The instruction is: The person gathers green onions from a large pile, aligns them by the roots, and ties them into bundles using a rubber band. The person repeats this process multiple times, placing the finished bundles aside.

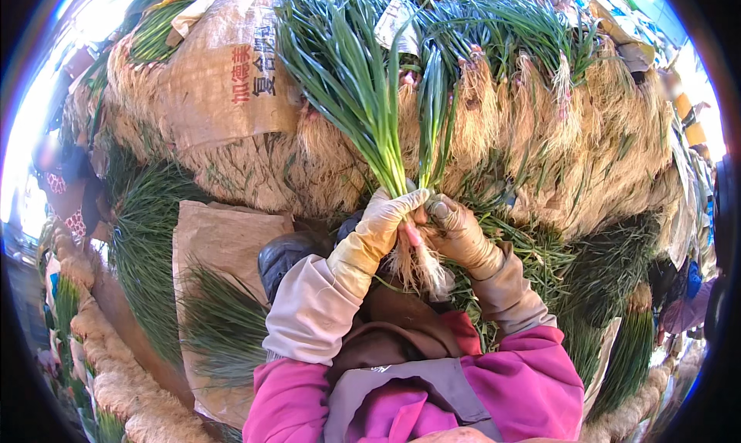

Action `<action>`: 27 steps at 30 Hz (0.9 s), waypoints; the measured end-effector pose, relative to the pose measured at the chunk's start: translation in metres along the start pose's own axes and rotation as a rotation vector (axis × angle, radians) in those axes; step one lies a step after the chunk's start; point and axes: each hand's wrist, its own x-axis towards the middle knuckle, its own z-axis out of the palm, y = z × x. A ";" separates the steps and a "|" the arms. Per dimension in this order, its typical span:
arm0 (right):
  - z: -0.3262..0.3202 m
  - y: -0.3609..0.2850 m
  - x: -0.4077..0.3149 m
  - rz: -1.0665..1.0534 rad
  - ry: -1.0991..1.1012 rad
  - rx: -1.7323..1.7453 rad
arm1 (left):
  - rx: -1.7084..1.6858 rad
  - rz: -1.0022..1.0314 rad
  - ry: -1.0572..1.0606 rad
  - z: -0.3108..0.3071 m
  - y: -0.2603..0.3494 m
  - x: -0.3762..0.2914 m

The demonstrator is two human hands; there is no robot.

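My left hand [370,229], in a yellowed glove, is closed around a bunch of green garlic [376,119]. Its long flat leaves fan up and away from me, while pink stem bases and pale stringy roots [419,263] hang below the fist. Beside it, my right hand [466,234], also gloved, pinches a smaller green garlic stem [428,124] between thumb and fingers. Both fists nearly touch, so where the stems cross is partly hidden. Just beyond lies a long heap of green garlic [359,171], roots towards me.
A woven sack [226,84] bearing writing covers the heap's left part. Brown sacking [214,234] lies at left under leafy bundles [223,321]. Loose leaves [527,246] litter the ground by my right arm. A dark shoe [289,258] shows near my left forearm. Other people appear at the edges.
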 end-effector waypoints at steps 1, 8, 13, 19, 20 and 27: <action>-0.001 0.002 0.000 -0.033 -0.042 0.065 | 0.014 -0.017 0.015 0.003 0.005 -0.002; -0.011 0.029 0.057 0.469 0.420 1.039 | -0.071 0.075 0.083 0.007 -0.006 0.000; 0.018 0.021 0.064 0.540 0.643 1.933 | -0.138 -0.007 0.047 0.006 0.004 -0.011; -0.028 -0.041 0.080 0.737 0.842 0.765 | -0.268 -0.006 0.016 0.003 -0.006 -0.018; -0.041 -0.018 0.072 0.551 0.656 0.885 | -0.225 -0.009 0.069 0.010 -0.004 -0.015; -0.011 0.023 0.088 0.153 0.594 -0.348 | -0.086 0.008 0.225 0.024 -0.025 -0.008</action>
